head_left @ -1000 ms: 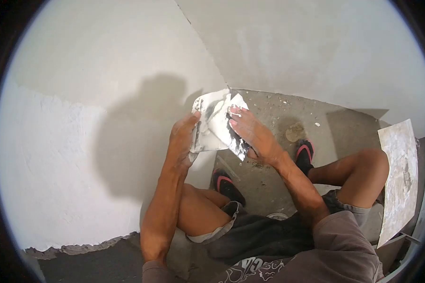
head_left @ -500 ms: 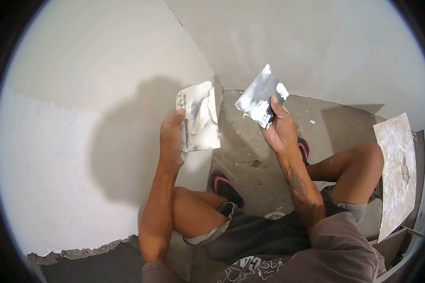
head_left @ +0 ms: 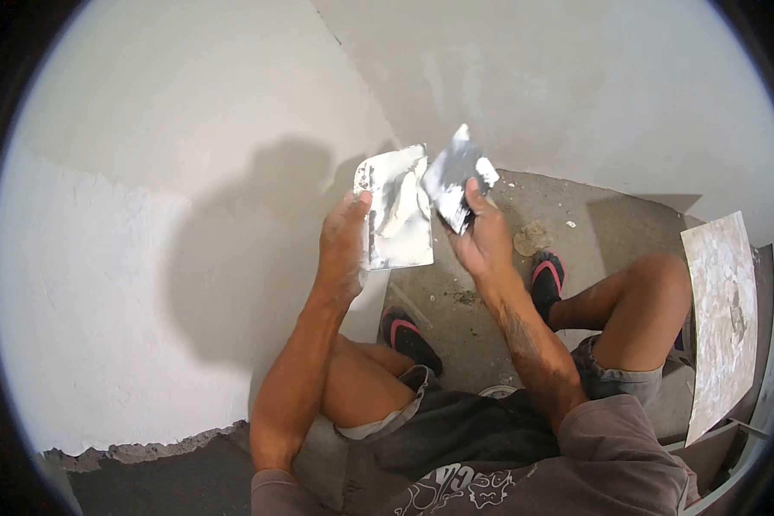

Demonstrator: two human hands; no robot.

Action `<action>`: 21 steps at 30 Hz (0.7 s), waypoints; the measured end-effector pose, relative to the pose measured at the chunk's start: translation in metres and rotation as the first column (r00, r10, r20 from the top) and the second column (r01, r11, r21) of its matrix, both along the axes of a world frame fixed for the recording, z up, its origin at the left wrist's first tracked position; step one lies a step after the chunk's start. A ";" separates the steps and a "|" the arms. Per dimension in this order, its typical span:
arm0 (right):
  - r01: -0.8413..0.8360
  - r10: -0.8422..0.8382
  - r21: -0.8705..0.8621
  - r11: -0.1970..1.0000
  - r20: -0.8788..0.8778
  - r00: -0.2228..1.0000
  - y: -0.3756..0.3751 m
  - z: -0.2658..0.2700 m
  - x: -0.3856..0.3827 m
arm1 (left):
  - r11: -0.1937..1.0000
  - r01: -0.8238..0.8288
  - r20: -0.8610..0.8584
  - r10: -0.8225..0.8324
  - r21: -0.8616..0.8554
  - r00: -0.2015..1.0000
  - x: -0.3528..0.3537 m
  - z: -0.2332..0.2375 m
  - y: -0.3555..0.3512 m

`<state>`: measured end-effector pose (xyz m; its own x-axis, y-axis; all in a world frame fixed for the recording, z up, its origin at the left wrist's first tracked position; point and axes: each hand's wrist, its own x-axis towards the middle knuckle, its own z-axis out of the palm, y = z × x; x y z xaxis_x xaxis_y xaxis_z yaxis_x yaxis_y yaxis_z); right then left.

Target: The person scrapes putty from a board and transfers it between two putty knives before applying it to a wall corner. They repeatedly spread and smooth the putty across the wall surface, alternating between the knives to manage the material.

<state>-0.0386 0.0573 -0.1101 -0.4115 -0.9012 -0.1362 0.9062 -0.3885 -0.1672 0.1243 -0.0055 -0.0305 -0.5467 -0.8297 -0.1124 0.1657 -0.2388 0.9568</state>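
Observation:
My left hand (head_left: 344, 236) grips the left edge of a flat plate smeared with white putty (head_left: 411, 245), thumb on its face. A ridge of wet putty runs down the plate's right half. Fingers wrapped behind it and thumb in front, my right hand (head_left: 483, 239) holds a putty knife (head_left: 456, 176) with a broad dark blade, patched white at its tip and right corner. The blade's left edge is right at the plate's right edge. Both tools are held up in front of the corner between two walls.
On the left stands a wall (head_left: 103, 310), its lower part whiter, with a rough broken bottom edge. A stained board (head_left: 721, 318) leans at the right. Crumbs and a round patch (head_left: 533, 238) mark the concrete floor (head_left: 456, 318) around my feet.
The plate in my left hand has moved right, and the putty knife in my right hand has moved left and turned. The gap between them has closed to almost nothing.

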 end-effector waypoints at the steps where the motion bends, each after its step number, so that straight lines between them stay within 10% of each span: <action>1: 0.044 -0.040 0.059 0.997 -0.067 0.997 -0.003 -0.008 -0.009 | 1.000 0.017 -0.006 -0.017 0.015 1.000 0.003 0.006 0.000; 9: 0.103 0.097 0.271 0.957 -0.634 0.767 0.040 0.005 -0.043 | 0.756 -0.233 0.168 0.412 -0.612 0.896 0.012 0.007 -0.015; 13: 0.306 0.270 0.397 0.865 -0.884 0.381 0.052 0.031 0.001 | 0.540 -0.287 0.113 0.590 -0.791 0.800 0.006 0.009 -0.014; 21: 0.323 0.076 0.234 0.917 -0.898 0.434 0.050 0.024 0.054 | 0.333 -0.042 0.204 0.666 -0.942 0.717 -0.004 0.015 0.016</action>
